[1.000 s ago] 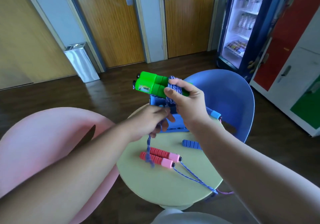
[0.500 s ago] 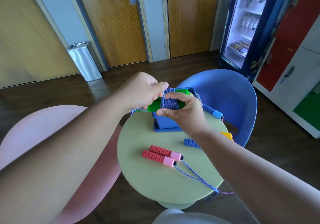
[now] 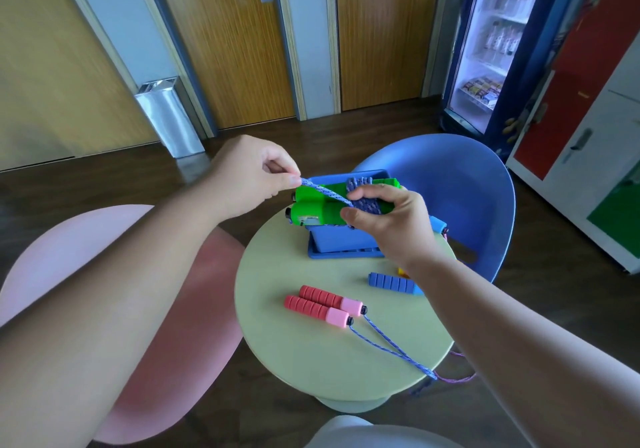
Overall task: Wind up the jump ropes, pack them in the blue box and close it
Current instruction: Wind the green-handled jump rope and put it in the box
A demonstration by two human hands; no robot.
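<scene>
Head view: green-handled jump rope [image 3: 311, 207] held above open blue box [image 3: 341, 245] at far side of tabletop [image 3: 311, 354]. Right hand [image 3: 384, 221] clamps both handles and wound coils. Left hand [image 3: 252, 174] fingers [image 3: 291, 180] pinch free cord [image 3: 325, 193], drawn taut. Cord appears soft, light, quick to unravel; firmest hold at rigid handles. Pink-handled rope [image 3: 323, 305] lies unwound on tabletop, trailing off edge.

Braided cord [image 3: 325, 192], ribbed foam handles [image 3: 313, 302], brushed-metal bin [image 3: 169, 115]
</scene>
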